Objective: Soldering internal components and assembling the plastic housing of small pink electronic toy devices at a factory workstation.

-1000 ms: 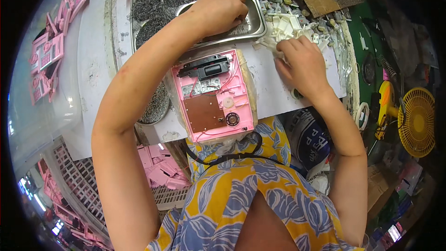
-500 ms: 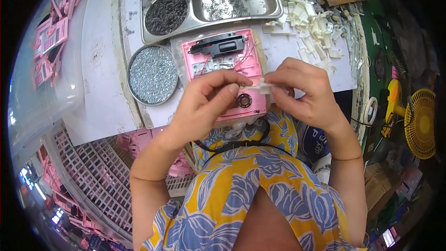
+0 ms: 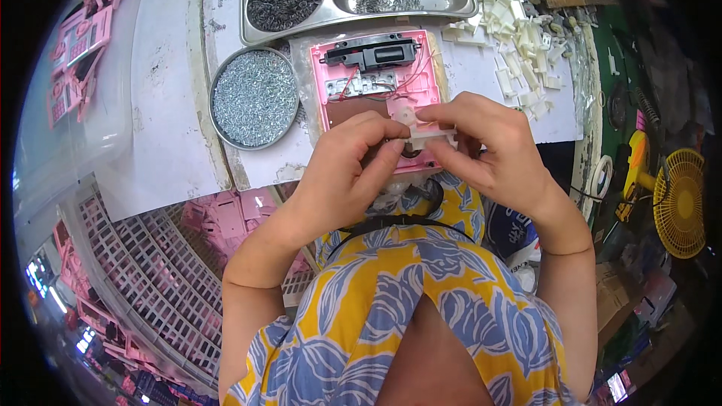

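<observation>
Over the lower part of a pink plastic housing (image 3: 427, 86), both hands meet at a small white plastic part (image 3: 432, 137). My right hand (image 3: 496, 143) grips that part between thumb and fingers. At its left end, my left hand (image 3: 342, 165) is closed in a pinch; what sits between those fingertips is too small to make out. Inside the housing are a black mechanism (image 3: 376, 53), a metal plate (image 3: 361, 85) and thin red wires. A round white piece (image 3: 406, 113) shows just above the held part. My hands partly hide a dark round component below.
A steel tray (image 3: 331, 24) of small dark springs stands behind. Left of the housing is a round tin (image 3: 213, 105) of small silvery screws. Loose white plastic parts (image 3: 519, 53) lie at right. A yellow fan (image 3: 679, 203) is far right, a slatted crate (image 3: 150, 278) lower left.
The white part has turned in my right fingers and now lies more lengthwise between both hands. The view has shifted slightly, showing more of the housing's middle.
</observation>
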Demonstrator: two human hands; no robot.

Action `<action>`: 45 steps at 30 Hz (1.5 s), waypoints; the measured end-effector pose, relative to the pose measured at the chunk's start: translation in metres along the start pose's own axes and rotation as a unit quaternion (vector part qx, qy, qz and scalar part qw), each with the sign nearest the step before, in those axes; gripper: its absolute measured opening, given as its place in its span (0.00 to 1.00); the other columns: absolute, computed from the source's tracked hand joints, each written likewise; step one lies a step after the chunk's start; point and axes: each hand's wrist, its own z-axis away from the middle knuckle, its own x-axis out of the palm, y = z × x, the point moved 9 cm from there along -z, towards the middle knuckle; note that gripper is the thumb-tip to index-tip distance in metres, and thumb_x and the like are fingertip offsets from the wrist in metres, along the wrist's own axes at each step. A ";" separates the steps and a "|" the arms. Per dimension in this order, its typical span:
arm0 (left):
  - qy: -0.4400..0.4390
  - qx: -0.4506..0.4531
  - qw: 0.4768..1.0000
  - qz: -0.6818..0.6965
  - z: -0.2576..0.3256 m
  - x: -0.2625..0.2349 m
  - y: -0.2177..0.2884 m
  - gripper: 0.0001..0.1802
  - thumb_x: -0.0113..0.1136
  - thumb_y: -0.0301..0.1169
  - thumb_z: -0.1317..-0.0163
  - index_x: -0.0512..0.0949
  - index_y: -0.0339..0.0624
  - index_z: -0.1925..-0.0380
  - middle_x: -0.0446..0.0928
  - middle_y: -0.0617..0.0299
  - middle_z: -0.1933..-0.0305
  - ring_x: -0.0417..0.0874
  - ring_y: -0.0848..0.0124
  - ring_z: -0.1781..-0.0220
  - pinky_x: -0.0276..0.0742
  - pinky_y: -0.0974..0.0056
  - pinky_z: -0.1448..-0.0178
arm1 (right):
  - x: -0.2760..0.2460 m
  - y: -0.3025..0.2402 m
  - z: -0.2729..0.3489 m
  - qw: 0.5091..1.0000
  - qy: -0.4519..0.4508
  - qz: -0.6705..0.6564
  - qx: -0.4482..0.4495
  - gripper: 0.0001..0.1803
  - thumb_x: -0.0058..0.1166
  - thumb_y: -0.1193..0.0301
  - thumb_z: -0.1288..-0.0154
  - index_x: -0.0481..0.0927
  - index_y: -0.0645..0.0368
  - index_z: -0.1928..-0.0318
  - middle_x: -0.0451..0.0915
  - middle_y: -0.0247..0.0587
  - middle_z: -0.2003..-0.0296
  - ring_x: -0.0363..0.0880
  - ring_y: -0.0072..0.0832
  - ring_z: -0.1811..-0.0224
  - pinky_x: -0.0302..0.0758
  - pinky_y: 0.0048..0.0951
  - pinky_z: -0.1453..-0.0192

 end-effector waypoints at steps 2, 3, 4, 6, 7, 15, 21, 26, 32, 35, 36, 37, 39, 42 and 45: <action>0.013 -0.025 1.000 0.012 0.000 0.001 -0.002 0.10 0.55 0.26 0.26 0.78 0.31 0.51 0.78 0.66 0.60 0.77 0.79 0.59 0.74 0.70 0.56 | -0.005 -0.006 0.008 1.000 0.011 -0.016 0.004 0.14 0.68 0.79 0.45 0.84 0.64 0.56 0.81 0.44 0.68 0.83 0.36 0.71 0.81 0.32 0.66; -0.015 -0.065 0.994 0.081 0.002 0.008 -0.003 0.10 0.56 0.25 0.27 0.78 0.31 0.51 0.78 0.66 0.60 0.77 0.79 0.59 0.74 0.70 0.56 | -0.007 -0.010 0.012 1.000 0.020 0.002 -0.015 0.14 0.68 0.79 0.45 0.84 0.65 0.56 0.82 0.45 0.67 0.84 0.36 0.70 0.81 0.32 0.65; -0.044 -0.104 0.982 0.149 0.005 0.016 -0.002 0.09 0.56 0.25 0.27 0.78 0.32 0.51 0.78 0.66 0.60 0.77 0.79 0.60 0.74 0.70 0.56 | -0.009 -0.015 0.021 0.994 0.035 0.072 -0.075 0.14 0.68 0.79 0.45 0.84 0.65 0.56 0.82 0.46 0.65 0.84 0.36 0.68 0.82 0.31 0.65; -0.075 -0.040 0.977 0.197 0.001 0.026 0.012 0.11 0.62 0.24 0.32 0.79 0.34 0.51 0.77 0.69 0.63 0.76 0.80 0.64 0.74 0.69 0.60 | -0.015 -0.011 0.034 0.983 0.051 0.128 -0.119 0.15 0.68 0.79 0.44 0.84 0.65 0.55 0.83 0.47 0.61 0.85 0.34 0.66 0.82 0.30 0.63; -0.077 -0.033 0.991 0.108 -0.002 0.020 0.014 0.13 0.65 0.25 0.35 0.80 0.35 0.51 0.77 0.68 0.65 0.77 0.78 0.66 0.75 0.68 0.62 | -0.021 -0.001 0.038 0.987 0.053 0.113 -0.103 0.15 0.68 0.80 0.43 0.84 0.66 0.54 0.83 0.47 0.59 0.85 0.33 0.65 0.83 0.29 0.62; 0.044 0.115 0.904 -0.410 -0.040 0.032 0.016 0.08 0.70 0.28 0.44 0.79 0.41 0.68 0.79 0.57 0.70 0.82 0.58 0.70 0.78 0.57 0.66 | -0.050 0.070 0.054 0.968 0.146 -0.174 0.108 0.21 0.64 0.83 0.39 0.83 0.66 0.43 0.83 0.41 0.53 0.80 0.21 0.55 0.79 0.19 0.56; 0.034 0.073 0.983 -0.165 -0.026 0.003 0.012 0.05 0.70 0.23 0.44 0.82 0.39 0.68 0.80 0.58 0.69 0.81 0.66 0.72 0.75 0.64 0.68 | -0.041 0.066 0.039 0.987 0.084 -0.107 0.086 0.17 0.62 0.83 0.39 0.85 0.66 0.49 0.84 0.42 0.53 0.81 0.22 0.56 0.80 0.23 0.57; 0.133 0.173 0.962 -0.166 0.011 -0.014 0.008 0.10 0.72 0.19 0.48 0.84 0.37 0.65 0.80 0.56 0.66 0.82 0.65 0.69 0.77 0.64 0.65 | -0.016 0.036 0.015 0.989 0.032 0.121 -0.074 0.16 0.69 0.77 0.48 0.87 0.59 0.56 0.82 0.40 0.59 0.80 0.37 0.56 0.78 0.34 0.54; 0.127 0.247 0.941 -0.193 0.019 -0.010 0.006 0.10 0.70 0.18 0.45 0.83 0.34 0.63 0.81 0.52 0.59 0.84 0.61 0.62 0.81 0.63 0.59 | -0.006 0.020 0.004 0.971 0.032 0.204 -0.125 0.17 0.69 0.76 0.50 0.85 0.57 0.57 0.80 0.38 0.62 0.77 0.39 0.56 0.78 0.37 0.55; 0.114 0.245 0.945 -0.185 0.017 -0.007 0.002 0.08 0.68 0.18 0.43 0.82 0.32 0.63 0.82 0.50 0.57 0.85 0.60 0.60 0.81 0.62 0.57 | 0.000 0.010 -0.001 0.960 0.009 0.226 -0.163 0.17 0.69 0.76 0.51 0.85 0.57 0.57 0.81 0.37 0.61 0.77 0.39 0.56 0.78 0.37 0.55; 0.128 0.242 0.946 -0.176 0.016 -0.010 0.001 0.08 0.69 0.18 0.44 0.82 0.34 0.64 0.82 0.51 0.58 0.85 0.60 0.61 0.81 0.62 0.59 | 0.001 0.008 -0.003 0.957 -0.001 0.228 -0.178 0.17 0.69 0.76 0.51 0.84 0.57 0.57 0.81 0.37 0.61 0.77 0.39 0.56 0.78 0.37 0.56; 0.142 0.237 0.946 -0.167 0.015 -0.012 0.000 0.09 0.69 0.19 0.45 0.81 0.35 0.65 0.82 0.52 0.58 0.85 0.59 0.62 0.81 0.62 0.61 | 0.001 0.009 -0.005 0.957 -0.003 0.210 -0.200 0.17 0.69 0.76 0.52 0.85 0.57 0.57 0.81 0.37 0.61 0.77 0.39 0.56 0.79 0.37 0.56; 0.158 0.233 0.948 -0.150 0.012 -0.014 -0.001 0.08 0.69 0.20 0.46 0.81 0.37 0.66 0.83 0.52 0.58 0.85 0.59 0.63 0.81 0.61 0.63 | 0.000 0.015 -0.009 0.955 -0.005 0.174 -0.241 0.17 0.69 0.76 0.52 0.85 0.57 0.58 0.81 0.36 0.61 0.77 0.39 0.56 0.79 0.37 0.55; 0.157 0.232 0.949 -0.143 0.009 -0.014 -0.002 0.07 0.68 0.20 0.44 0.79 0.37 0.67 0.83 0.51 0.55 0.86 0.58 0.63 0.82 0.61 0.61 | 0.001 0.036 -0.010 0.971 0.000 0.097 -0.217 0.17 0.69 0.75 0.54 0.85 0.58 0.58 0.81 0.36 0.60 0.78 0.39 0.56 0.79 0.37 0.55; 0.134 0.233 0.948 -0.172 0.006 -0.008 0.001 0.07 0.68 0.22 0.44 0.79 0.38 0.67 0.84 0.52 0.52 0.86 0.59 0.62 0.82 0.61 0.60 | 0.009 0.037 -0.008 0.976 0.005 0.064 -0.210 0.18 0.70 0.77 0.52 0.85 0.60 0.57 0.83 0.39 0.61 0.77 0.41 0.57 0.78 0.39 0.52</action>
